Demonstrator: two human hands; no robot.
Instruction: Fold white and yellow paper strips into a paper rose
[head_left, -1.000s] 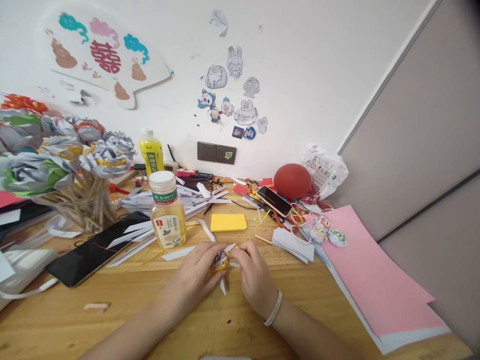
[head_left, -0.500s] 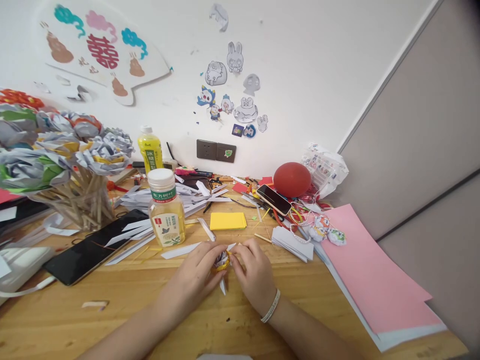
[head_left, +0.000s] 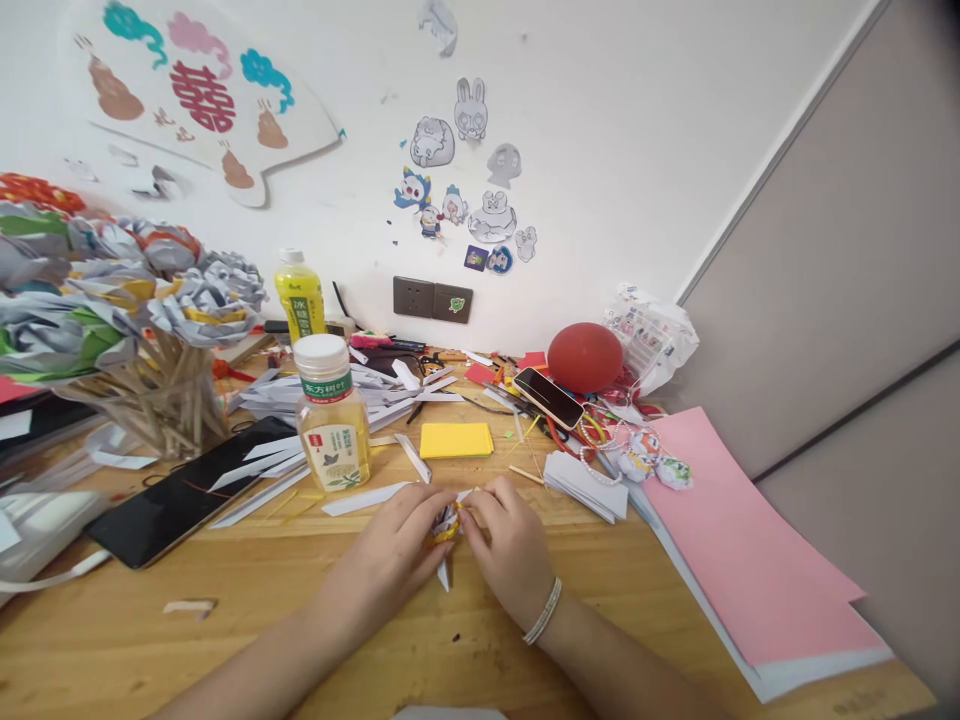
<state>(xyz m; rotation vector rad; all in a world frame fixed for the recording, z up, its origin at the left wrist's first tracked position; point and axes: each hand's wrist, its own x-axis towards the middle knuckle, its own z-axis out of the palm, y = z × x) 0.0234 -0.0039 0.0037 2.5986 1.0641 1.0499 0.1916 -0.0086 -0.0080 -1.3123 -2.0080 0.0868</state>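
Note:
Between my hands is a small paper flower (head_left: 445, 524) of white and yellow folded paper, partly covered by fingers. My left hand (head_left: 401, 538) is closed around its left side. The fingertips of my right hand (head_left: 507, 548) pinch its right edge. A pointed white paper strip (head_left: 444, 574) sticks out below the flower toward me. Just beyond my hands lies a stack of yellow paper (head_left: 456, 440). Another white strip (head_left: 365, 499) rests by my left fingers.
At left stand a drink bottle (head_left: 333, 425), a black phone (head_left: 191, 493) and a container of paper flowers (head_left: 172, 395). Folded white papers (head_left: 585, 487), a second phone (head_left: 549, 397), a red balloon (head_left: 585, 357) and pink sheets (head_left: 750, 560) are at right.
My hands stay nearly in place around the paper flower, with only a very slight shift of the fingers. The view has moved a little.

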